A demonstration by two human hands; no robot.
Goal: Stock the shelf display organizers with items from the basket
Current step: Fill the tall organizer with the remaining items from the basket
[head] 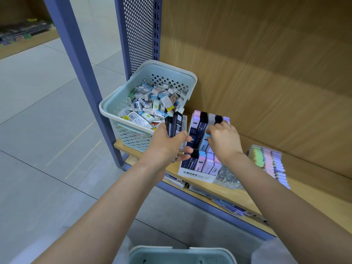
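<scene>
Wooden shelf (314,187) is carrying the basket (192,77) just left of the organizer (196,175). Left hand (167,147), beside the organizer, is gripping spare cases (176,124) ready for feeding in. Right hand (226,143), over its middle row, is pinching a pale case (204,141) between curled fingers (210,131), likely seating it.

Display organizer (198,175): white stepped card box, "MONO graph MG" printed on its front; upright on the wooden shelf.
Cases in organizer (208,163): slim upright cases in three stepped rows; black, navy, pink, lilac, grey and pale blue.
Pale blue case (204,142): middle row of the organizer, pinched by the right hand (224,140).
Slim black cases (175,124): a few together, upright, gripped in the left hand (167,147) just left of the organizer.
Basket (131,135): pale blue, perforated walls, white rim; just left of and behind the organizer.
Boxed items (150,105): many small mixed packets heaped loose in the basket.
</scene>
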